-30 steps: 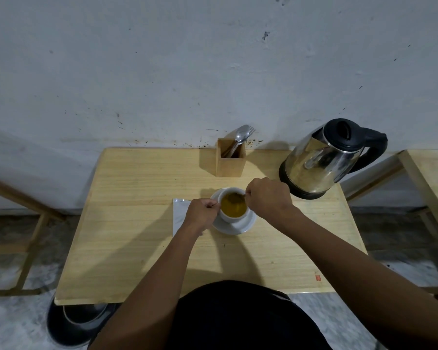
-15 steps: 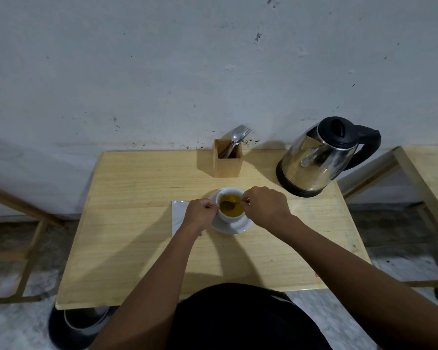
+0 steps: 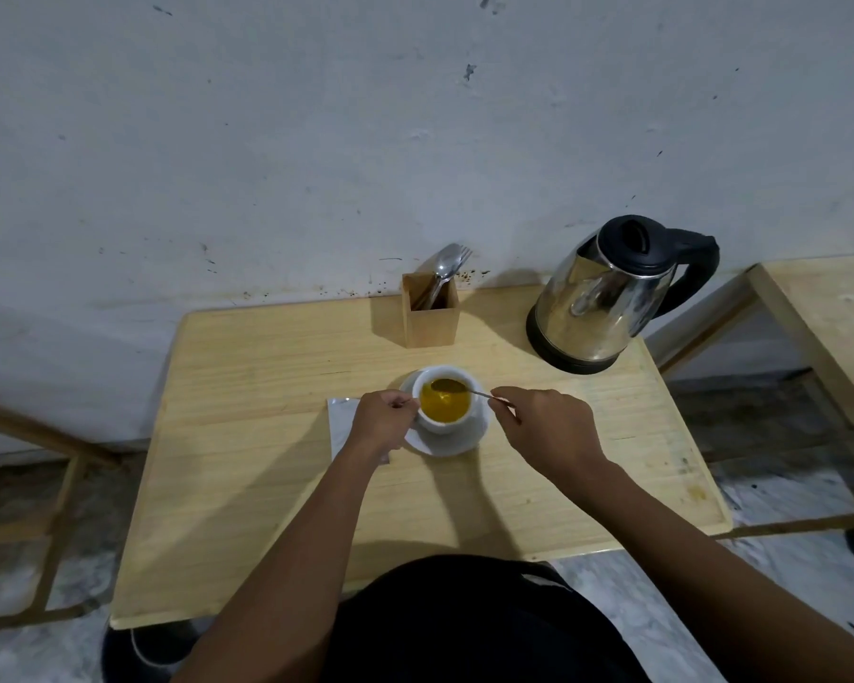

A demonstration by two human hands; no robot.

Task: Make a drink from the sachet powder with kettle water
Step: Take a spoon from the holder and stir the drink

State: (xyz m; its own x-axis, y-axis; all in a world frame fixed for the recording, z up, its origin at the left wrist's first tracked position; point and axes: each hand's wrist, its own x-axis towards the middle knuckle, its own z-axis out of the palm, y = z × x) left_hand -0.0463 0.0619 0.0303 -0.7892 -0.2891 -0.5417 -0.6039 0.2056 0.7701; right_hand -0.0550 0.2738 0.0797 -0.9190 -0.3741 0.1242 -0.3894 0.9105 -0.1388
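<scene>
White ceramic cup [image 3: 444, 422] of yellow drink: right hand [image 3: 546, 426] pinches thin metal spoon [image 3: 469, 389] inside; left hand [image 3: 383, 422] grips its side.

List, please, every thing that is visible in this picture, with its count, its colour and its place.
cup: 1, white, yellow drink inside, on the saucer
saucer: 1, white, table middle
spoon: 1, metal, bowl in the cup
sachet: 1, silvery, left of the saucer
kettle: 1, steel and black, table back right
cutlery holder: 1, wooden, table back, holding cutlery
table: 1, light wood, against the wall
second table: 1, light wood, far right
hands: left hand at the cup's left side; right hand holding the spoon
</scene>
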